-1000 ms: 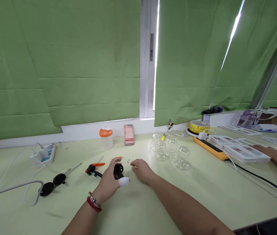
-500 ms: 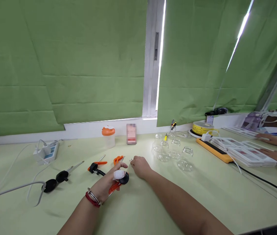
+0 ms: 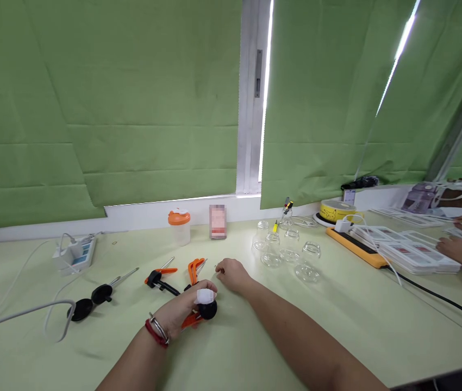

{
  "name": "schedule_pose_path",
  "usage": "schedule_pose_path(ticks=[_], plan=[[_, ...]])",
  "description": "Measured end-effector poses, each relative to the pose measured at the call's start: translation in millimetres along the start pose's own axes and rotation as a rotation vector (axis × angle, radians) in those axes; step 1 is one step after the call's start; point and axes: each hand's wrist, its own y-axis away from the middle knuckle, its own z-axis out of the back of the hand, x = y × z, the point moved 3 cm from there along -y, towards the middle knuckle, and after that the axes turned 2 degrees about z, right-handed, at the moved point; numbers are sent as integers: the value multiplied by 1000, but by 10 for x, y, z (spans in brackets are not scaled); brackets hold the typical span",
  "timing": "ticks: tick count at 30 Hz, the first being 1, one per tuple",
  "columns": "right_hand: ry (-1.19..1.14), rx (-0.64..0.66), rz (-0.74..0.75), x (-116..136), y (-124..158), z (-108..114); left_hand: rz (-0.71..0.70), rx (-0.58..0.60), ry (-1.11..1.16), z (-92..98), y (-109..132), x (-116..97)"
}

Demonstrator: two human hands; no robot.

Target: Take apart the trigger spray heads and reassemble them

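My left hand (image 3: 188, 307), with a white wrapping on one finger, is closed around an orange-and-black part with a round black cap (image 3: 207, 310). To its right, my right hand (image 3: 233, 274) rests on the table with its fingers pinched together. A tiny light bit (image 3: 216, 266) shows at those fingertips; too small to name. Just beyond my left hand lies an orange looped piece (image 3: 195, 270) with a thin metal rod. Farther left is another black-and-orange part (image 3: 161, 280). A black hinged piece with two round caps (image 3: 102, 294) and metal rods lies at the left.
Several clear glass vessels (image 3: 307, 266) stand right of centre. A lidded orange-topped cup (image 3: 179, 225) and a phone (image 3: 217, 222) stand by the wall. Power strips (image 3: 357, 247) and cables lie at both sides. At the far right, another person's hands (image 3: 461, 252) are near stacked white cases (image 3: 418, 255).
My left hand has turned slightly and shifted a little right with the black-capped part. My right hand stays nearly in place, fingers still pinched. The other person's hands have moved right.
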Motion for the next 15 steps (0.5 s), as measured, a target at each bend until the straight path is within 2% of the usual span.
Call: schedule_pose_path(ticks=[15], plan=[[29, 34, 85, 71, 58, 36, 6, 11, 39, 4, -13, 8]])
